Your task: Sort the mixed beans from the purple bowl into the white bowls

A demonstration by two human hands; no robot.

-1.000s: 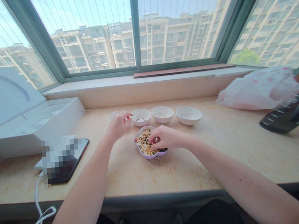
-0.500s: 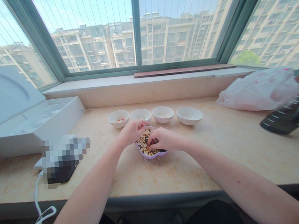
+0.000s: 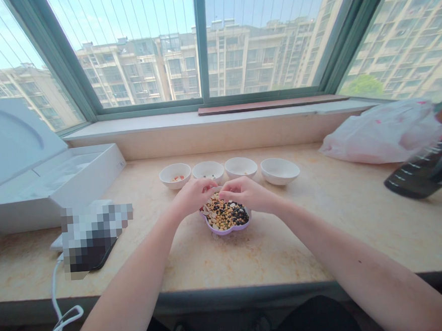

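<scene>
A purple, lobed bowl holds a mix of beans and nuts: yellow, black and pale pieces. Above its far left rim is my left hand, fingers curled closed. My right hand hovers over the far side of the bowl, thumb and fingers pinched together close to my left fingertips. Whatever either hand holds is too small or hidden. Behind them stand white bowls in a row: the leftmost bowl has pale and reddish pieces, the second bowl small dark bits, the third bowl a few pale bits.
At the row's right end is another white bowl. An open white box and a dark phone with a white cable lie left. To the right are a plastic bag and a dark bottle. The window ledge runs behind.
My right hand has risen out of the beans and moved toward the far rim, near my left fingers. More of the mix now shows. My left hand has barely moved.
</scene>
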